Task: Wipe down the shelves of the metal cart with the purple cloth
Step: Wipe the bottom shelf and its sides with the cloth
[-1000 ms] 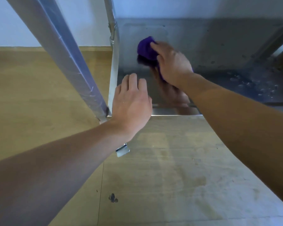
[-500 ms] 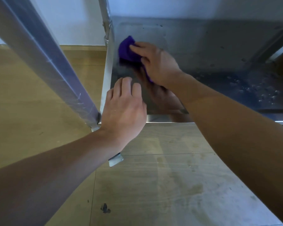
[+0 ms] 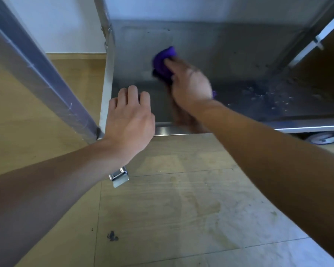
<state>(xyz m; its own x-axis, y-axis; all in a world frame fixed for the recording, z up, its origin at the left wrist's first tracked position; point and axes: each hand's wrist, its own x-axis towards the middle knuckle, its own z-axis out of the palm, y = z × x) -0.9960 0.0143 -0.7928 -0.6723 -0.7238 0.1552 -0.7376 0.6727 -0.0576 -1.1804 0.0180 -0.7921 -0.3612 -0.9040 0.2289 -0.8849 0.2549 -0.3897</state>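
Observation:
The metal cart's bottom shelf (image 3: pixel 229 60) is a shiny steel tray low over the floor. My right hand (image 3: pixel 189 83) presses a bunched purple cloth (image 3: pixel 163 61) flat against the shelf near its middle-left; the hand is blurred with motion and covers most of the cloth. My left hand (image 3: pixel 130 120) rests on the shelf's front left corner, fingers bent over the rim, holding nothing loose. Water droplets (image 3: pixel 268 95) lie on the right part of the shelf.
A steel corner post (image 3: pixel 37 62) slants up at the left, and another post (image 3: pixel 106 35) stands at the shelf's back left. A caster brake tab (image 3: pixel 119 176) shows under my left wrist, a wheel (image 3: pixel 320 138) at right. Wooden floor lies in front.
My right hand has swept the cloth to the right, away from the shelf's back left corner. My left hand stays on the front corner.

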